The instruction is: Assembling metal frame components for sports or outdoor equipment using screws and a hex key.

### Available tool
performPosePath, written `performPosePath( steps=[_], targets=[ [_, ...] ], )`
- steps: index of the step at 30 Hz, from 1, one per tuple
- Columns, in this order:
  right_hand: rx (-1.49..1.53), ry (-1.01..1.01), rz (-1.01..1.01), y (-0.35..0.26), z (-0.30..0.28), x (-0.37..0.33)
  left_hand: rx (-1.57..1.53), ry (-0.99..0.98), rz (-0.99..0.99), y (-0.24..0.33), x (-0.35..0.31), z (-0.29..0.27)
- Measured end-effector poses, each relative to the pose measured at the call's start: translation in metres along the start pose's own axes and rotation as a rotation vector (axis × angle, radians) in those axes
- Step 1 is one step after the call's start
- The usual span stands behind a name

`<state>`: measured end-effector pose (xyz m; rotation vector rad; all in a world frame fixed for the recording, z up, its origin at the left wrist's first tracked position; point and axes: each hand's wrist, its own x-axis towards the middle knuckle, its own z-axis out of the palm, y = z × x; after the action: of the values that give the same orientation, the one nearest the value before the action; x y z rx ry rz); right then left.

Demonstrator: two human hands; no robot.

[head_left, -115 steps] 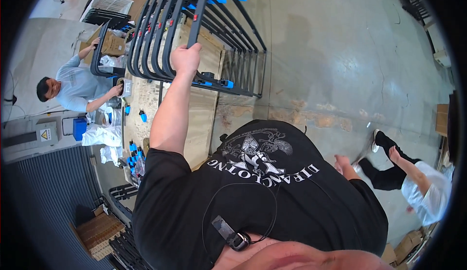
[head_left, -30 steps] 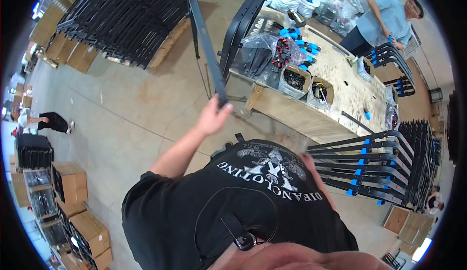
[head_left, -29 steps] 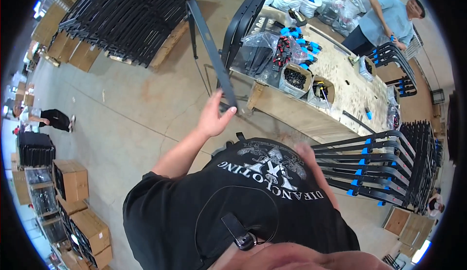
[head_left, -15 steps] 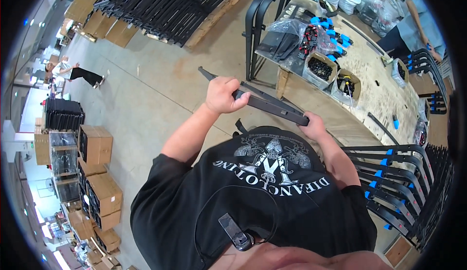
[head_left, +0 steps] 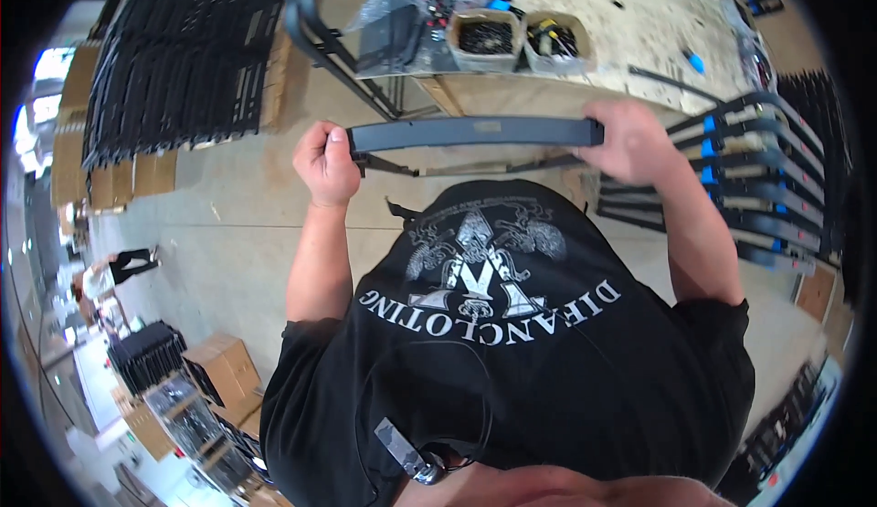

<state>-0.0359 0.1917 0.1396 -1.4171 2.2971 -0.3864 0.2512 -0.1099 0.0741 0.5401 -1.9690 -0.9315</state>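
Observation:
A dark grey metal frame piece with a long flat bar (head_left: 475, 131) stretches level across the front of my chest. My left hand (head_left: 327, 164) is wrapped round its left end, the thumb on top. At the other end my right hand (head_left: 630, 142) grips it, slightly blurred. Below the bar a thinner dark rail shows, partly hidden; I cannot tell how the two join. Just beyond stands a workbench (head_left: 630, 14) with a bin of small black parts (head_left: 486, 37) and a second bin (head_left: 571, 46) holding dark parts and a yellow-handled tool.
Curved black frames with blue pieces (head_left: 767, 164) are stacked close on the right. Bent black tubes (head_left: 315, 27) stand at the bench's left end. Flat black frames (head_left: 174, 68) fill a pallet at far left. Cardboard boxes (head_left: 224, 370) and a person (head_left: 119, 269) are further left.
My view has turned toward the bench and stacked frames. The frame piece has gone from slanted to level, and my hands now sit wider apart at its ends.

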Motion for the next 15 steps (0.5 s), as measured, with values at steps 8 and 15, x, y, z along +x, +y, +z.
performPosePath(
  steps=[8,15],
  targets=[
    [-0.129,0.0,0.118,0.037,-0.019,0.014,-0.147,-0.057,-0.141,-0.044,0.014,0.073],
    [-0.197,0.1,0.153,0.044,-0.022,0.072,-0.349,-0.076,-0.263,-0.099,0.074,0.107]
  ],
)
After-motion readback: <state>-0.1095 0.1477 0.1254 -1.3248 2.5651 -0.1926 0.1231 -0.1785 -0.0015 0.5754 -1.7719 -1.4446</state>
